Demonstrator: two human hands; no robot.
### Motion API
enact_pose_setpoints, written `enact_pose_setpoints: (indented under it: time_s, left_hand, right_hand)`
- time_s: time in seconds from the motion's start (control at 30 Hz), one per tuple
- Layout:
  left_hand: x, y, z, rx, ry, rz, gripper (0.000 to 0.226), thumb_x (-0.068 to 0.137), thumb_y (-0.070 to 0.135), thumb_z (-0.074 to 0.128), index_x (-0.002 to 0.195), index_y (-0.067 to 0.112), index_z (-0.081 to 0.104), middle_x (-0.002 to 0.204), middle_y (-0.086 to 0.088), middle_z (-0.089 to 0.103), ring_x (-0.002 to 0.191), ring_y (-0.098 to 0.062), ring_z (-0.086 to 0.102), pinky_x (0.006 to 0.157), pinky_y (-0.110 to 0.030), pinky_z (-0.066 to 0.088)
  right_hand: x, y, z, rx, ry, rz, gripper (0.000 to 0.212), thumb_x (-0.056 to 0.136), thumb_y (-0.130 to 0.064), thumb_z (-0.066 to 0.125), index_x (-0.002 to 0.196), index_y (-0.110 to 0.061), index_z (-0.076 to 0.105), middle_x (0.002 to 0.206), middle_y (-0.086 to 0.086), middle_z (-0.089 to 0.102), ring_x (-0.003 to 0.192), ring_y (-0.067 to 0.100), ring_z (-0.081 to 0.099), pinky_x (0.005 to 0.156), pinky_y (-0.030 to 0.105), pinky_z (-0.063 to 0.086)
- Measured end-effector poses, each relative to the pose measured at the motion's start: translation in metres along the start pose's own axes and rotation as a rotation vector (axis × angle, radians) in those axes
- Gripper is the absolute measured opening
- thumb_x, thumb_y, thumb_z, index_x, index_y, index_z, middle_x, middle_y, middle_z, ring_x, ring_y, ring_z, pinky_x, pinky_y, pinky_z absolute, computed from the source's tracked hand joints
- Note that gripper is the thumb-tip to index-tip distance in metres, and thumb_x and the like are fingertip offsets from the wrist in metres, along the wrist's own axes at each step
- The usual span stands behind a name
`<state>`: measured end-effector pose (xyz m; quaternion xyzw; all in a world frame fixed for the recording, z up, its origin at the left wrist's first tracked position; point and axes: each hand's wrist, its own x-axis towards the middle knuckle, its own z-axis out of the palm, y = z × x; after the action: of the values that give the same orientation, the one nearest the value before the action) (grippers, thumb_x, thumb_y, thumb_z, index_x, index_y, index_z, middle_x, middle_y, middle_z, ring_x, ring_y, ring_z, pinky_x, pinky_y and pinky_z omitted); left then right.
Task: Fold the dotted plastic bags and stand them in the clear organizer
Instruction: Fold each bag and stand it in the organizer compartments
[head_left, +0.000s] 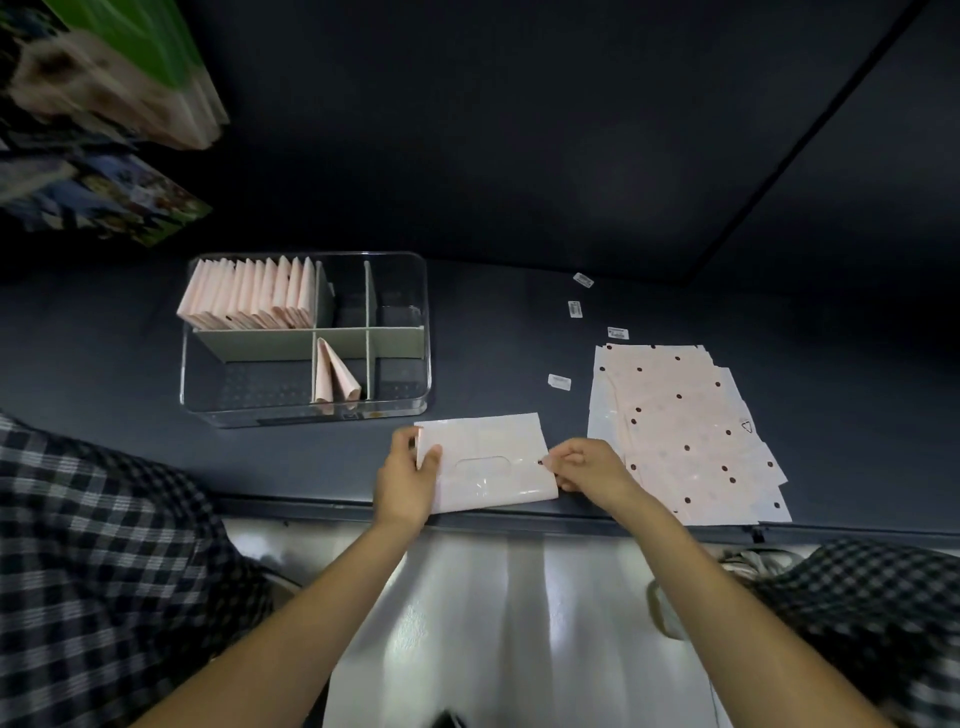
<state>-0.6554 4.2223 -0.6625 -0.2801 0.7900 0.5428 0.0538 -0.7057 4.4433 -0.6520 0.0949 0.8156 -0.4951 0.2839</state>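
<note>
A pale pink plastic bag (488, 460) with a handle cut-out lies flat near the table's front edge. My left hand (408, 475) pinches its left edge, thumb on top. My right hand (587, 470) grips its right edge. To the right lies a spread stack of pink dotted bags (685, 431), unfolded. The clear organizer (306, 338) stands left of centre; its back-left compartment holds a row of several folded bags (249, 296) standing upright, and two folded bags (335, 374) lean in a front middle compartment.
Several small white labels (560, 382) lie scattered on the dark table (519, 332) behind the bags. Colourful printed packages (104, 119) hang at the upper left. Checked fabric (104, 545) shows at the lower left and right, below the table edge.
</note>
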Motion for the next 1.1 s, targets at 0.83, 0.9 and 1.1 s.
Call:
enact_pose_setpoints:
  time_s: [0.83, 0.9, 1.1]
  left_hand:
    - [-0.030, -0.052, -0.010, 1.198, -0.340, 0.875, 0.079, 0.092, 0.061, 0.037, 0.151, 0.021, 0.002, 0.156, -0.011, -0.008, 0.144, -0.030, -0.006, 0.116, -0.050, 0.000]
    - [-0.029, -0.049, -0.011, 1.217, -0.320, 0.882, 0.080, 0.090, 0.060, 0.044, 0.151, 0.019, 0.012, 0.156, -0.012, 0.000, 0.144, -0.031, 0.004, 0.116, -0.051, 0.008]
    - [-0.020, -0.053, -0.017, 1.163, -0.383, 0.817, 0.076, 0.092, 0.063, 0.032, 0.142, 0.040, -0.021, 0.148, -0.013, -0.033, 0.137, -0.032, -0.030, 0.113, -0.043, -0.018]
  right_hand:
    - [-0.030, 0.010, 0.054, -1.036, 0.328, -0.766, 0.028, 0.091, -0.026, 0.057, 0.115, -0.014, 0.063, 0.116, 0.003, 0.064, 0.105, 0.025, 0.061, 0.090, 0.033, 0.050]
    - [-0.038, 0.022, 0.068, -1.091, 0.241, -0.910, 0.040, 0.089, -0.035, 0.058, 0.122, -0.013, 0.062, 0.128, 0.002, 0.061, 0.118, 0.020, 0.057, 0.098, 0.039, 0.048]
    - [-0.049, 0.056, 0.050, -1.277, 0.156, -0.721, 0.057, 0.096, -0.044, 0.026, 0.136, -0.009, 0.049, 0.145, 0.005, 0.043, 0.135, 0.019, 0.039, 0.112, 0.039, 0.018]
